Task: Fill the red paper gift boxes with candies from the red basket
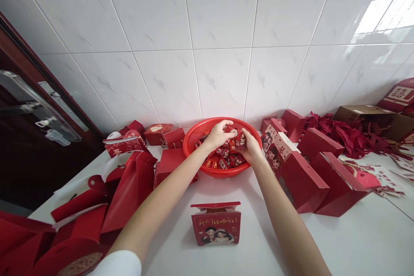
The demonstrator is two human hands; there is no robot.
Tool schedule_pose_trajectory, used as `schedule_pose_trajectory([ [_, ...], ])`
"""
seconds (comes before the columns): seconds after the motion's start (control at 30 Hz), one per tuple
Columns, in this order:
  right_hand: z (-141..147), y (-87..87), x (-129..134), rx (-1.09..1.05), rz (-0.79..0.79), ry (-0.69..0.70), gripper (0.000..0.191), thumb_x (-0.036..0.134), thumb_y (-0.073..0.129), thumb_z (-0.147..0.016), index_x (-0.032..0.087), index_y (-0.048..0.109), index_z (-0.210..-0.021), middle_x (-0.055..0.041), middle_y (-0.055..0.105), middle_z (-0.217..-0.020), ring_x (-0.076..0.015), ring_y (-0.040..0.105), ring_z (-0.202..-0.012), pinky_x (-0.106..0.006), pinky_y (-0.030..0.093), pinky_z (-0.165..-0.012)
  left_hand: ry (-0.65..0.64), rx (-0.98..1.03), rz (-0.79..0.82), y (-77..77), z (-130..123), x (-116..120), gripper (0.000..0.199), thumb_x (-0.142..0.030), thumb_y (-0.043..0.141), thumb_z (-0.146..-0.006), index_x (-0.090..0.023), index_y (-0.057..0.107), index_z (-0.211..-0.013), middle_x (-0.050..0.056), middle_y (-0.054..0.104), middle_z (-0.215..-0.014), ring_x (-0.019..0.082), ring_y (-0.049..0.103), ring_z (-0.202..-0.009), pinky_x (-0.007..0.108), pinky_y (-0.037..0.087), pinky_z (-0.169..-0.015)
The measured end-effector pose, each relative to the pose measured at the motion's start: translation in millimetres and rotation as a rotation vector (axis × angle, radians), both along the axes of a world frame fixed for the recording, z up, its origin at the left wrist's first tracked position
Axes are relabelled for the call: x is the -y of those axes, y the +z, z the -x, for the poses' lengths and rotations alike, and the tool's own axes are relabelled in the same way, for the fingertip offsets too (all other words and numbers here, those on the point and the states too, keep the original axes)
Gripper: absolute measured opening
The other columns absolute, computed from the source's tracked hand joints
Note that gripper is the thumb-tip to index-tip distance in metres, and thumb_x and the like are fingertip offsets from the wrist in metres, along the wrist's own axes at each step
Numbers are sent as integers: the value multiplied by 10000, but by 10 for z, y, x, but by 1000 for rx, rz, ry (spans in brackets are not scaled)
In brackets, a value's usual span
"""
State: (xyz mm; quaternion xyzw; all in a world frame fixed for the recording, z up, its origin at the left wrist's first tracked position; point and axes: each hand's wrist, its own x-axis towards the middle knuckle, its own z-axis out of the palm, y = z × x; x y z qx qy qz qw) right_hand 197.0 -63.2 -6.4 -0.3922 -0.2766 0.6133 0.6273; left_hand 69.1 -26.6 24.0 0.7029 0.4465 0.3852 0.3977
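A red plastic basket holds many small red wrapped sweets and stands near the tiled wall. Over its middle, my left hand has its fingers curved round a red packet. At the basket's right side, my right hand grips a red wrapped sweet between thumb and fingers. The two hands are close together. Nearer to me, between my forearms, a small red box with a cartoon couple on its front stands upright with its top open.
Red boxes and bags crowd the left side of the white table. More red boxes stand at the right, with dark red ribbons and a cardboard box beyond. A door handle is far left.
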Motion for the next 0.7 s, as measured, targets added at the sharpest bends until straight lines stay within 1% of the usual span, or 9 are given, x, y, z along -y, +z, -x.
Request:
schedule_pose_trajectory([
  [0.1,-13,-2,4,-19,-32,-6,214,424,723,-780,222,690,-841,3,695,-757,-152,633,-623,-250,547,-456,-12,-8,-66,6,16,12,545,-149,730,-760,-162,628,-1296,117,635,-1382,269,559,-1297,382,443,-1093],
  [0.2,-15,-10,31,-3,-97,21,220,366,813,-693,226,707,-825,13,687,-818,-147,634,-691,-233,557,-471,-67,-45,-140,-3,53,21,594,-182,725,-790,-172,599,-1370,105,680,-1324,275,582,-1281,384,459,-1083],
  [0.27,-11,-17,46,5,-106,28,227,309,851,-629,213,701,-769,18,667,-784,-142,620,-691,-223,557,-479,-128,-70,-175,-20,73,25,602,-176,679,-820,-181,570,-1412,101,663,-1358,275,553,-1328,376,452,-1097],
  [0.4,-13,-26,48,-13,-111,-32,232,283,854,-604,207,683,-741,26,644,-716,-136,611,-669,-219,557,-500,-165,-102,-105,-94,114,-13,669,-230,593,-889,-191,404,-1530,118,517,-1521,243,491,-1395,342,447,-1107],
  [0.47,-21,-31,36,-33,-112,-79,216,288,836,-619,216,676,-746,25,664,-730,-137,623,-679,-212,550,-504,-145,-162,-42,-151,157,-55,616,-240,510,-930,-181,390,-1531,133,525,-1508,221,533,-1351,326,484,-1060],
  [0.53,-30,-40,19,-51,-107,-106,198,287,821,-627,220,672,-738,23,688,-751,-141,635,-682,-208,538,-488,-166,-256,21,-217,221,-94,515,-194,487,-905,-158,543,-1416,136,650,-1360,219,630,-1223,327,524,-992],
  [0.6,-38,-52,-1,-64,-96,-110,187,290,812,-631,217,671,-729,20,699,-747,-149,644,-673,-216,533,-469,-241,-371,85,-280,293,-112,402,-134,582,-790,-156,721,-1167,105,760,-1129,234,707,-1046,326,554,-911],
  [0.67,-43,-65,-21,-77,-82,-102,180,295,802,-640,215,677,-743,16,706,-737,-163,656,-668,-229,538,-460,-313,-491,135,-330,347,-105,344,-73,662,-644,-183,786,-946,59,791,-976,245,726,-934,312,560,-847],
  [0.7,-44,-71,-30,-85,-75,-98,179,298,795,-648,215,680,-758,11,713,-738,-169,663,-670,-235,541,-459,-335,-541,145,-348,363,-95,349,-57,681,-595,-199,792,-893,42,793,-955,247,723,-922,301,555,-831],
])
